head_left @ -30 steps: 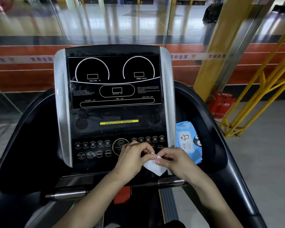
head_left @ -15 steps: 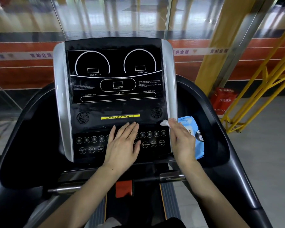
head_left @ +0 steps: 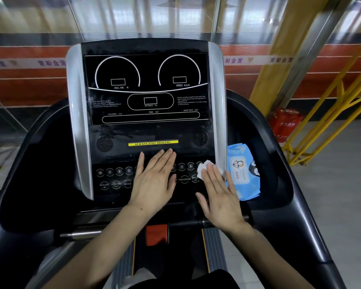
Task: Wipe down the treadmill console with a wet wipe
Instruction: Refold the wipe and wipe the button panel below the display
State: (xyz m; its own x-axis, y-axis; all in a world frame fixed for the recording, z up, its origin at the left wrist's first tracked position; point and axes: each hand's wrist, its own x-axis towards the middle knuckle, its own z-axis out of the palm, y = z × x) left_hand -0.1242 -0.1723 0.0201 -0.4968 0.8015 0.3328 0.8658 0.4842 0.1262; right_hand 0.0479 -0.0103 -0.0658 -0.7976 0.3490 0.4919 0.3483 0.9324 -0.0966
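A: Start nearest the camera. What lies lowest in view?

B: Two bare forearms reach up from the bottom edge. Between them sits a flat orange-red tab (head_left: 156, 234), matte, on the dark frame, with a brushed metal grip bar (head_left: 81, 234) to its left.

A: And the hands?

B: The left hand (head_left: 153, 180) lies flat and released, fingers straight and slightly spread, palm down on the glossy black button panel (head_left: 115, 178). It grasps nothing. The right hand (head_left: 219, 197) is also flat, fingers extended, pressing the wet wipe (head_left: 204, 168) against the panel's right end rather than clenching it.

A: Where exactly is the wipe?

B: Under the right fingertips, at the lower right of the treadmill console (head_left: 148, 130), just beside the silver side trim (head_left: 218, 105). It is white, thin and crumpled, and only its upper left part shows past the fingers.

A: What is beside it?

B: A soft blue plastic pack of wipes (head_left: 243, 174) with a rounded white label and a penguin drawing, lying in the dark side recess right of the trim.

A: Farther up?

B: Small round buttons in a row, a yellow strip (head_left: 153, 143) reading ALWAYS STAY HEALTHY, and round perforated speaker grilles either side. Above, a smooth black display (head_left: 148, 88) with two white arcs marked INCLINE and SPEED.

A: And beyond the machine?

B: Glass panes (head_left: 133, 15) with blurred reflections, an orange band behind them, yellow painted metal tubing (head_left: 325, 126) at right, and a red box (head_left: 287, 124) on the grey floor.
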